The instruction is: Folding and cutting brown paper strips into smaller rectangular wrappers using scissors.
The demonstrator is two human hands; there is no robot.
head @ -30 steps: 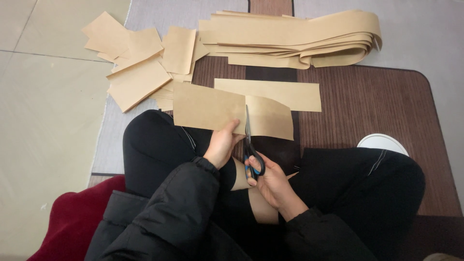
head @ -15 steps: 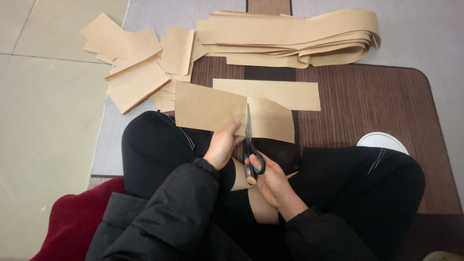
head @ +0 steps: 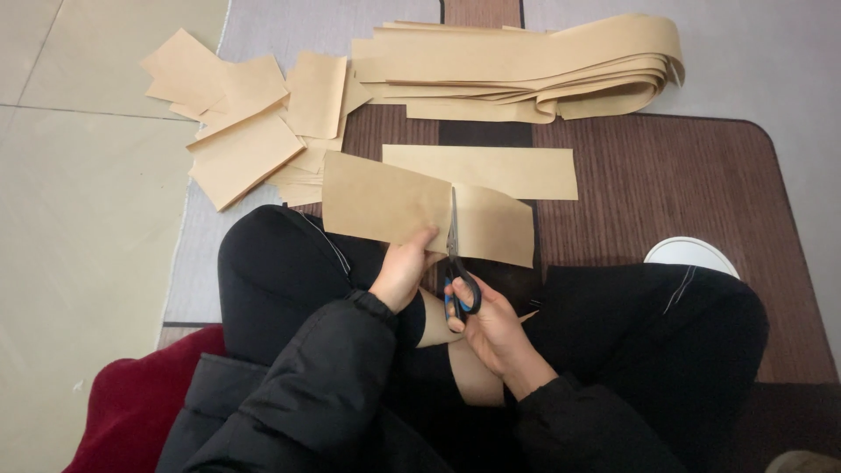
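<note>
My left hand (head: 405, 270) pinches the near edge of a tan paper strip (head: 385, 200) held over my lap. My right hand (head: 491, 326) grips black-and-blue scissors (head: 456, 278), whose blades point away from me and sit in a cut running nearly across the strip. Right of the blades lies the other part of the strip (head: 495, 226). A loose tan strip (head: 482, 170) lies flat just beyond it.
A heap of cut tan rectangles (head: 250, 123) lies at the far left on the grey mat. A folded stack of long tan strips (head: 526, 66) sits at the far centre. A brown striped mat (head: 683, 184) lies under my crossed legs; a white shoe (head: 692, 256) shows at right.
The scissor blades have advanced farther across the strip, away from me. My left hand still holds the left part; everything else is unchanged.
</note>
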